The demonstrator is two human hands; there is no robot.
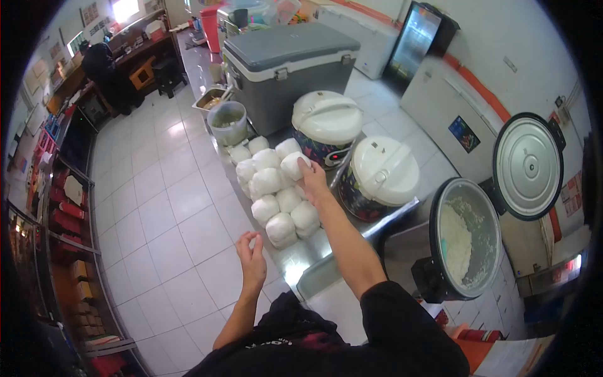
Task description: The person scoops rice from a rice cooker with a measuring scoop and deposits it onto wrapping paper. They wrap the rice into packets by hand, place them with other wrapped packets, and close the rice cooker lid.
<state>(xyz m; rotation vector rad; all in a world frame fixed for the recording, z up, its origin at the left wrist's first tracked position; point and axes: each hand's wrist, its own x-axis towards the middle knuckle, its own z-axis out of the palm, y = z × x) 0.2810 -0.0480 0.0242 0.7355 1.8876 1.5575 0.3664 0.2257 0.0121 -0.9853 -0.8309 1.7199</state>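
White wrapped bundles (pixel 266 181) are stacked in a pile on the steel table (pixel 293 259). At the pile's right side, my right hand (pixel 313 180) has its fingers closed on one white bundle (pixel 295 166) near the top. My left hand (pixel 252 256) is held beside the pile's near left edge, over the floor, with its fingers apart and nothing in them. To the right of the pile stand two rice cookers with white lids (pixel 326 116) (pixel 384 171), both lids down.
Behind the pile are a tub of green contents (pixel 228 123) and a grey cooler (pixel 286 81). An open cooker of rice (pixel 456 242) stands at right, its lid (pixel 528 166) raised. Far left, a person in dark clothes (pixel 103 72) is by a counter.
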